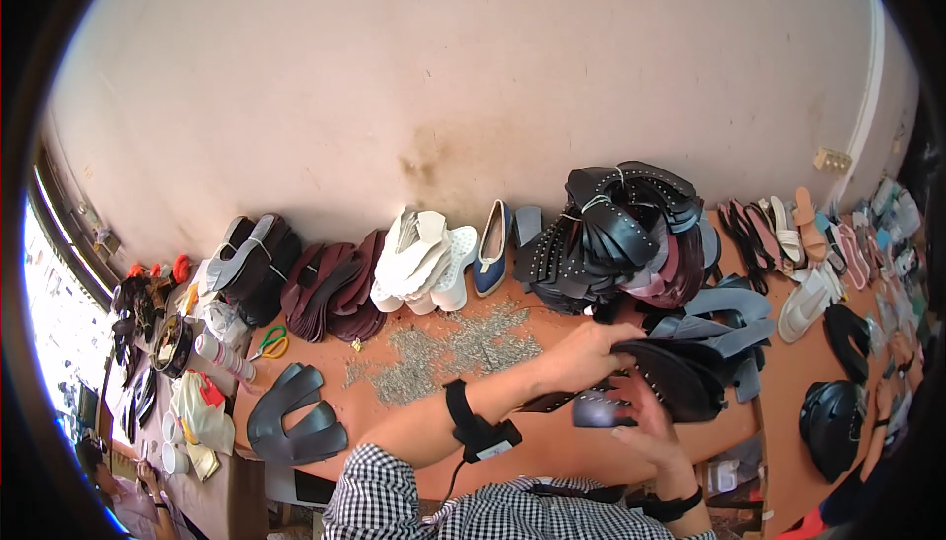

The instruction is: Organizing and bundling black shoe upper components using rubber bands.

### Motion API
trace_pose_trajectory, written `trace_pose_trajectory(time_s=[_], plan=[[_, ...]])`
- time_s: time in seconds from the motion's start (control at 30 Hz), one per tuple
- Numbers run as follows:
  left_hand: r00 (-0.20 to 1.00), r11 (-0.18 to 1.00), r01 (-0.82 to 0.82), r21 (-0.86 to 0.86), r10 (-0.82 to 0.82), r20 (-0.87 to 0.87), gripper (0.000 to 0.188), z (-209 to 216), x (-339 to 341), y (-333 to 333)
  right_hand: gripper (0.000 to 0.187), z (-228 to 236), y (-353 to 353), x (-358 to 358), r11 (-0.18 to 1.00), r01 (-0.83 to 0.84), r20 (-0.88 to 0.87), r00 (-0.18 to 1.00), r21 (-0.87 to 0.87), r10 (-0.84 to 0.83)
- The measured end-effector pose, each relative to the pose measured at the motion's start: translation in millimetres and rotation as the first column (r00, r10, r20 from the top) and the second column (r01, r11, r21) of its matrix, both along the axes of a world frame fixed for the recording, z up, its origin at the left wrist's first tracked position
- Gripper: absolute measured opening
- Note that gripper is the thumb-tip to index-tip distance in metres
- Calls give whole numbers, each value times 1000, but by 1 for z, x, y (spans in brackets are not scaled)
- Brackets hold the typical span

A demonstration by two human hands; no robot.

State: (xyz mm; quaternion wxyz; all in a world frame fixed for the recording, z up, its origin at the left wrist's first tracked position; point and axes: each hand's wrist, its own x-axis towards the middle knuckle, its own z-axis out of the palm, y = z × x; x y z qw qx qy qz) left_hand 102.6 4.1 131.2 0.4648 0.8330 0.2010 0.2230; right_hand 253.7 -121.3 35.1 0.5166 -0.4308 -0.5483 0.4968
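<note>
Over the front of the table, my left hand (588, 353) has its fingers closed on the edge of a bundle of black leather shoe uppers (680, 379). Just below it, my right hand (648, 429) holds the end of a single upper (597, 410), thumb on one side and fingers on the other. A strip with small studs runs under my left wrist. Against the bundle's right side rests a pile of grey-lined uppers (734, 321). Dark grey cut leather uppers (293, 422) lie flat left of my left forearm. My fingertips are partly hidden by the leather.
Small metal studs or nails (453, 353) are scattered mid-table. Along the wall stand maroon pieces (335, 289), white soles (426, 264), a blue shoe (492, 254) and tied studded black uppers (616, 235). Green-yellow scissors (271, 344) lie left. Other people sit at both sides.
</note>
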Motion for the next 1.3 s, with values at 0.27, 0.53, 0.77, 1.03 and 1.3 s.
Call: trace_pose_trajectory(time_s=[0.27,0.53,0.77,1.03,1.3], plan=[[857,822,-164,-546,393,334,21,63,-45,127,62,-8,-35,53,932,359,-153,920,-41,-361],[426,290,-517,-805,903,52,20,-182,-176,358,29,-102,-95,80,578,627,-101,627,-522,-772],[302,320,-947,27,915,-267,28,-261,-233,392,36,-132,-69,80,490,616,165,710,-617,-684],[183,184,-949,257,983,-29,34,-168,-142,331,31,-185,-53,75,532,635,323,759,-560,-566],[64,137,-818,559,987,-149,45,-160,-138,309,28,-176,-25,66,509,704,597,701,-495,-389]])
